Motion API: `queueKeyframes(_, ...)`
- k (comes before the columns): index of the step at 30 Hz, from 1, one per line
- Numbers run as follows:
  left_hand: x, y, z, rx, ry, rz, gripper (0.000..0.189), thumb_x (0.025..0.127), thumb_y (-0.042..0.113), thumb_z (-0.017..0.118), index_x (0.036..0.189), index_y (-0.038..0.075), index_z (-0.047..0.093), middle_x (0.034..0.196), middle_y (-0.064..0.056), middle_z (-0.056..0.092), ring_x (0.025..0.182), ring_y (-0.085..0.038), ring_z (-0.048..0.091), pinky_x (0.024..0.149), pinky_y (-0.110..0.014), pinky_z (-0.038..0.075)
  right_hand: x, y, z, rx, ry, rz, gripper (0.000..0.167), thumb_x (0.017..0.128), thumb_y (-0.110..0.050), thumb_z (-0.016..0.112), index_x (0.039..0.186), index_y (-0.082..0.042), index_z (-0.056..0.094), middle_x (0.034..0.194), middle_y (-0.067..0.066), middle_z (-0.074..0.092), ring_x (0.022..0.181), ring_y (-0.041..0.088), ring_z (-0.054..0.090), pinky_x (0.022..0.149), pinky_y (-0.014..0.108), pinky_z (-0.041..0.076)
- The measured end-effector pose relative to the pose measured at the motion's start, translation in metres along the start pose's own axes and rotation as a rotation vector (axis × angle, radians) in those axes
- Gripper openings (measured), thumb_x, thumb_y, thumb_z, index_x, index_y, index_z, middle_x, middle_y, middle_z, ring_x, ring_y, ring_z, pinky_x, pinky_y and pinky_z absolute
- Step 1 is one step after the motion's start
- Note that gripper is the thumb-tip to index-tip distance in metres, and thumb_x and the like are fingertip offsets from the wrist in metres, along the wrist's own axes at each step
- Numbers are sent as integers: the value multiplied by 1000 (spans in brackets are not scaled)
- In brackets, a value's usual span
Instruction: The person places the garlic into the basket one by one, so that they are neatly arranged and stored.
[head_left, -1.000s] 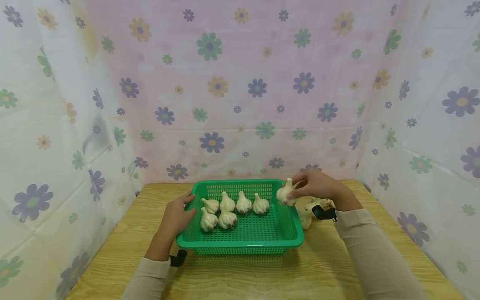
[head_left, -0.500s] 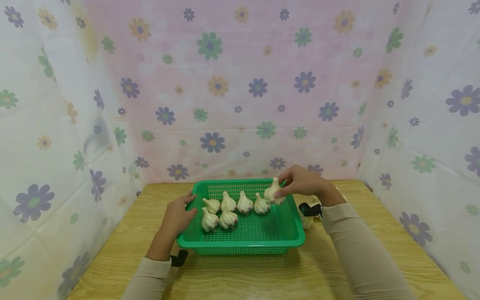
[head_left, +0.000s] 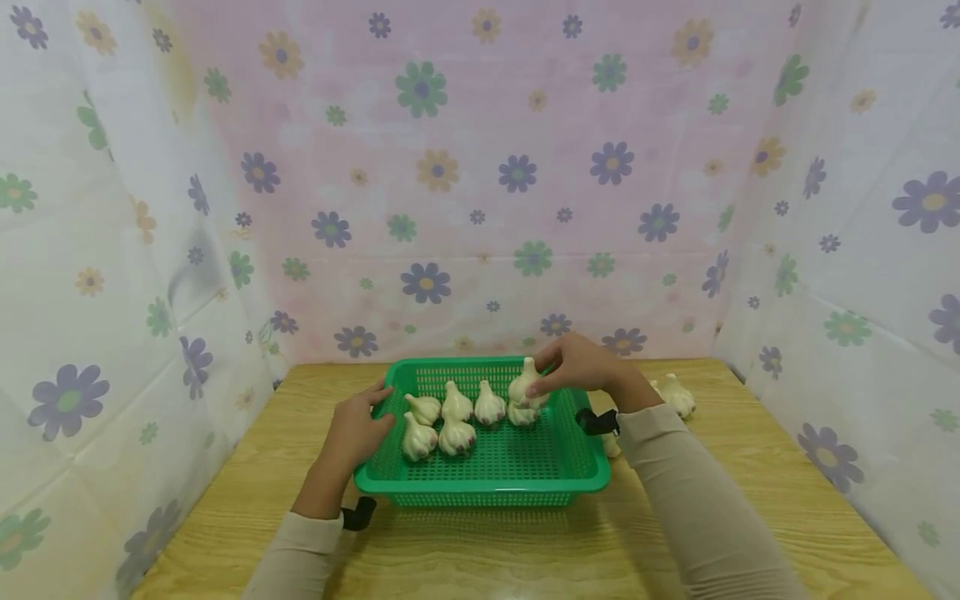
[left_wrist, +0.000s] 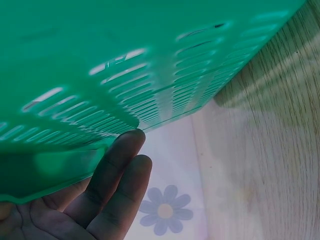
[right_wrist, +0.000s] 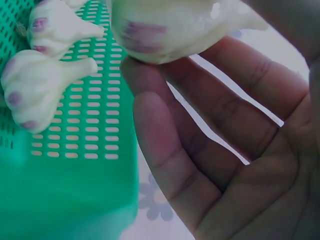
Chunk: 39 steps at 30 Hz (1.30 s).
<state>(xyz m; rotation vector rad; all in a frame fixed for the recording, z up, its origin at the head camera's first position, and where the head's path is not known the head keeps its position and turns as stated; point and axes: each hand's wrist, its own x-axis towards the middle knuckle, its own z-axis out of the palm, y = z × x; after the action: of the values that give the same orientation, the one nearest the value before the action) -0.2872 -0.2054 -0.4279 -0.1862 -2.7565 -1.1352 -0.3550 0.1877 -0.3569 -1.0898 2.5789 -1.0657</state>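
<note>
A green plastic basket (head_left: 480, 487) with slotted walls stands on the table, several white garlic bulbs (head_left: 489, 403) inside it, mostly along the back and left. My left hand (head_left: 358, 429) grips the basket's left rim; in the left wrist view two fingers (left_wrist: 125, 185) lie along the outside of its wall. Over the back right of the basket, my right hand (head_left: 581, 367) holds another garlic bulb (head_left: 525, 382) between thumb and fingers, stem up. That bulb partly covers one in the basket. The right wrist view shows the held bulb's purple-streaked side (right_wrist: 160, 30) against the fingertips.
On the table (head_left: 720, 500) right of the basket lie more garlic bulbs (head_left: 677, 395), partly hidden by the right wrist and the basket's rim. Flower-patterned cloth (head_left: 480, 183) hangs behind and on both sides. A black strap piece sits at each wrist.
My right hand has carried its garlic bulb leftward, from the basket's right rim to above the rightmost bulb of the back row. The left hand has stayed on the rim.
</note>
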Motion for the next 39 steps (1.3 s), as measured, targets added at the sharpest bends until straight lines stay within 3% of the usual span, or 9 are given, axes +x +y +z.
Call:
queueKeyframes(9,0,2,0,21,8,9,54,97,12,67,150,6,55,165,-10,39,45,-12,37,47,-29,41,15,-5,19,11,-26,53,59,85,-33,86,61,-18,34,66,-4,16,60,14,14,60,34,24)
queueKeyframes(11,0,1,0,24,9,13,54,97,12,67,150,5,55,165,-11,39,46,-12,38,48,-29,41,18,-5,23,-4,-29,75,50,84,-35,87,59,-20,46,63,-13,32,60,5,27,61,30,34)
queueKeyframes(14,0,1,1,24,11,14,54,97,12,66,150,6,55,165,-10,40,45,-12,37,47,-29,40,20,-5,27,-14,-48,94,44,84,-36,87,62,-18,54,68,-9,38,66,7,32,66,33,38)
queueKeyframes(16,0,2,1,20,10,13,54,97,12,66,150,6,55,165,-9,40,44,-12,36,47,-28,40,22,-4,29,-32,-37,110,33,82,-38,88,67,-19,66,75,-12,54,72,3,42,70,31,46)
queueKeyframes(18,0,2,1,15,12,13,55,97,12,66,150,6,55,165,-9,40,43,-12,34,46,-28,40,24,-3,32,-27,-52,107,39,84,-36,87,66,-16,59,70,-5,38,67,13,30,65,34,36)
queueKeyframes(25,0,0,1,14,15,14,55,97,12,66,150,6,55,165,-10,40,43,-11,30,45,-28,39,31,3,44,-48,-55,94,37,84,-35,87,62,-21,60,61,-12,34,58,10,24,59,30,30)
queueKeyframes(29,0,-1,2,5,14,5,55,97,11,66,150,6,55,164,-9,40,43,-11,28,44,-27,38,33,5,50,-60,-82,97,50,85,-35,86,57,-21,47,59,-7,23,56,12,16,55,29,25)
queueKeyframes(33,0,0,1,0,15,2,54,97,11,65,150,7,55,164,-8,40,41,-11,28,43,-26,38,35,3,54,-40,-83,127,54,83,-32,88,56,-22,42,59,-7,21,55,12,17,55,30,26)
queueKeyframes(39,1,1,0,5,18,10,54,96,11,65,149,6,56,164,-9,41,41,-11,29,43,-26,38,37,-4,58,-21,-125,190,54,83,-30,88,57,-21,42,56,-7,27,52,12,32,53,29,34)
